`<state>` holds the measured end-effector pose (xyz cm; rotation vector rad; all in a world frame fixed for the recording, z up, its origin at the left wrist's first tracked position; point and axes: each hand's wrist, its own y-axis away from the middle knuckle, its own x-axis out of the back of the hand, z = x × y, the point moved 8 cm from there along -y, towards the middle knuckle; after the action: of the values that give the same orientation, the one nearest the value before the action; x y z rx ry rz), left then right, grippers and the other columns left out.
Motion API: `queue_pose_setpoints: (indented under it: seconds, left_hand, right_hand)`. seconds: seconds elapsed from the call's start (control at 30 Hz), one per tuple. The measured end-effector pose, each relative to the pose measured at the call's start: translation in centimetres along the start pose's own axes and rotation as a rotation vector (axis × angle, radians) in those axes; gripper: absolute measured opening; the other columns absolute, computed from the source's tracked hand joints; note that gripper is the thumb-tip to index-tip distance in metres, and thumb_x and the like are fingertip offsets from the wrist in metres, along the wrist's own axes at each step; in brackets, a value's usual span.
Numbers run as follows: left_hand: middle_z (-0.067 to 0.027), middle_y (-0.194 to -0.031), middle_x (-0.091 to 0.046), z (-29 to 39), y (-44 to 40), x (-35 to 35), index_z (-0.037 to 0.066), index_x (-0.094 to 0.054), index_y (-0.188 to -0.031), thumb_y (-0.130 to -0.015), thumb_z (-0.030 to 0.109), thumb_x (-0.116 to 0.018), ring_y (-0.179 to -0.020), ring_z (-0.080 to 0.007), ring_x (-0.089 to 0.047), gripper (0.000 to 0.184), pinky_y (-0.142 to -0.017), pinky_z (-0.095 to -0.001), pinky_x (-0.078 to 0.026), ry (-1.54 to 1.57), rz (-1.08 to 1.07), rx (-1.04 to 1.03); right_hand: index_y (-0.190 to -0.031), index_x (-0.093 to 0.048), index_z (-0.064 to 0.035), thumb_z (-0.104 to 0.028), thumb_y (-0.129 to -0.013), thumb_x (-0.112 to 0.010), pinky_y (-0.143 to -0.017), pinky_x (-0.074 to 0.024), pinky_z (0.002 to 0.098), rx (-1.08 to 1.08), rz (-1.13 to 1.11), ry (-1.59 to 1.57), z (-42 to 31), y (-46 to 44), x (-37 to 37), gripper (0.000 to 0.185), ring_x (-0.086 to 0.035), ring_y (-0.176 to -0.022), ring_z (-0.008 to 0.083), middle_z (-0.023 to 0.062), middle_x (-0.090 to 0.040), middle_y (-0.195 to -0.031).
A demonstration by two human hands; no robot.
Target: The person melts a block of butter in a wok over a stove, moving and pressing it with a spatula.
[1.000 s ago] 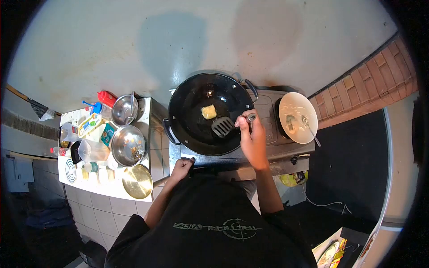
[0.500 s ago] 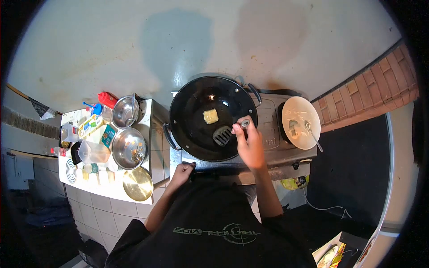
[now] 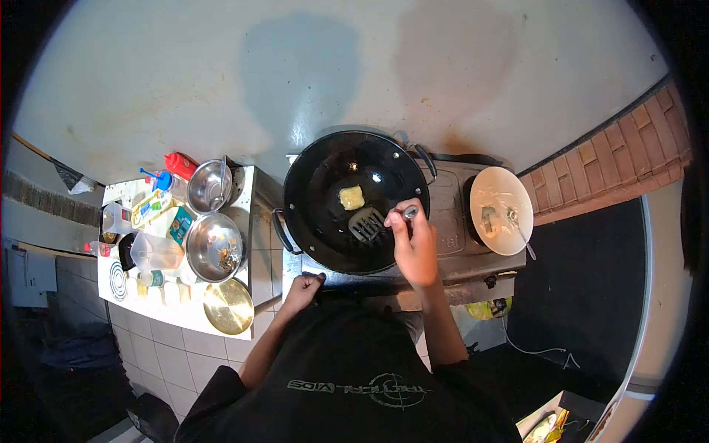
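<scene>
A large black wok (image 3: 325,236) sits on the stove, with a small pale yellow square of food (image 3: 351,198) in it. My right hand (image 3: 415,247) is closed round the handle of a slotted spatula (image 3: 366,225), whose dark head rests in the wok just below and right of the food. My left hand (image 3: 301,292) is closed at the stove's front edge, left of centre; what its fingers grip, if anything, I cannot make out.
Right of the wok, a cream bowl (image 3: 502,199) with batter remains and a spoon stands on the stove (image 3: 447,207). The white side table (image 3: 244,295) at left holds steel bowls (image 3: 203,244), a golden lid (image 3: 228,306), a plastic jug (image 3: 155,252) and a red bottle (image 3: 179,164).
The view has shifted, so the wok and stove appear slightly lower. The spatula head has moved a little left relative to my right hand, near the food. My left hand stays closed.
</scene>
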<state>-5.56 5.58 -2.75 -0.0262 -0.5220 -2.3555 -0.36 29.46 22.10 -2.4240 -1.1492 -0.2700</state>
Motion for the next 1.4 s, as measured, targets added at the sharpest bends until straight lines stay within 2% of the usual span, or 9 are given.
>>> queue_pose_setpoints:
  seconds: [0.2,0.43,0.53,0.6,0.73,0.8,0.9,1.0,1.4]
  left_hand:
    - [0.0044,-0.046,-0.035,0.3,0.1,-0.1,0.008,-0.035,-0.049,-0.097,0.037,-0.054,-0.041,-0.0056,-0.033,0.059,-0.039,-0.0283,-0.030,0.013,-0.002,-0.003]
    - [0.0046,-0.048,-0.031,0.0,0.2,-0.1,0.005,-0.032,-0.050,-0.096,0.030,-0.057,-0.047,-0.0064,-0.026,0.058,-0.044,-0.0314,-0.023,0.008,0.037,-0.021]
    - [0.0048,-0.048,-0.031,-0.2,0.0,0.0,0.005,-0.031,-0.051,-0.096,0.029,-0.057,-0.048,-0.0066,-0.026,0.057,-0.044,-0.0316,-0.022,0.008,0.043,-0.010]
    - [0.0046,-0.047,-0.032,0.1,0.2,0.0,0.005,-0.033,-0.050,-0.097,0.030,-0.056,-0.045,-0.0064,-0.027,0.057,-0.043,-0.0306,-0.023,0.020,0.036,0.002]
    - [0.0044,-0.046,-0.033,0.3,0.4,-0.1,0.006,-0.034,-0.049,-0.097,0.030,-0.056,-0.044,-0.0064,-0.027,0.058,-0.042,-0.0301,-0.024,0.047,0.045,0.019]
    - [0.0044,-0.046,-0.032,0.3,0.4,-0.1,0.006,-0.033,-0.050,-0.097,0.030,-0.056,-0.045,-0.0064,-0.027,0.057,-0.043,-0.0306,-0.024,0.036,0.043,0.039]
    - [0.0050,-0.048,-0.030,0.5,0.2,0.0,0.006,-0.031,-0.051,-0.096,0.031,-0.056,-0.047,-0.0064,-0.026,0.057,-0.044,-0.0312,-0.023,0.020,0.053,-0.031]
    - [0.0056,-0.049,-0.028,-0.7,0.2,0.0,0.007,-0.030,-0.052,-0.096,0.031,-0.057,-0.049,-0.0065,-0.025,0.057,-0.045,-0.0317,-0.021,0.015,0.051,0.034]
    - [0.0061,-0.049,-0.030,-0.8,0.5,-0.1,0.007,-0.031,-0.052,-0.097,0.035,-0.055,-0.049,-0.0068,-0.026,0.058,-0.045,-0.0305,-0.022,0.028,-0.014,0.147]
  right_hand:
    - [-0.092,-0.049,-0.0024,-0.018,-0.095,-0.056,-0.058,-0.0444,0.0345,-0.035,-0.017,0.057,-0.8,0.1,0.6,0.017,-0.057,-0.061,0.0277,0.0141,-0.055,-0.071]
    - [-0.092,-0.049,-0.0022,-0.018,-0.095,-0.056,-0.058,-0.0436,0.0341,-0.025,-0.055,0.007,-0.1,0.5,-0.1,0.018,-0.058,-0.061,0.0277,0.0144,-0.055,-0.069]
    - [-0.092,-0.049,-0.0022,-0.019,-0.095,-0.057,-0.058,-0.0434,0.0340,0.036,0.015,-0.051,-0.8,0.4,0.7,0.018,-0.057,-0.060,0.0270,0.0142,-0.054,-0.069]
    - [-0.091,-0.050,-0.0020,-0.012,-0.096,-0.053,-0.065,-0.0471,0.0269,-0.010,-0.015,0.002,-0.6,0.5,1.0,0.012,-0.059,-0.066,0.0148,0.0073,-0.059,-0.070]
    - [-0.091,-0.050,-0.0020,-0.011,-0.096,-0.052,-0.066,-0.0472,0.0270,-0.067,-0.066,0.050,-0.2,0.4,0.6,0.011,-0.059,-0.066,0.0146,0.0074,-0.059,-0.070]
    - [-0.092,-0.049,-0.0023,-0.018,-0.095,-0.057,-0.056,-0.0426,0.0326,-0.033,-0.079,0.026,0.3,0.5,0.0,0.018,-0.052,-0.058,0.0252,0.0136,-0.052,-0.068]
    - [-0.091,-0.049,-0.0027,-0.017,-0.095,-0.057,-0.056,-0.0427,0.0324,-0.001,-0.057,0.003,0.2,0.5,-0.3,0.017,-0.053,-0.057,0.0232,0.0120,-0.053,-0.068]
    - [-0.091,-0.050,-0.0029,-0.016,-0.095,-0.057,-0.055,-0.0427,0.0321,0.046,0.037,-0.084,0.1,0.6,0.1,0.015,-0.053,-0.056,0.0200,0.0098,-0.054,-0.067]
    - [-0.091,-0.050,-0.0026,-0.014,-0.094,-0.057,-0.052,-0.0411,0.0283,-0.047,-0.045,0.031,0.6,0.0,-0.2,0.014,-0.051,-0.053,0.0157,0.0071,-0.054,-0.067]
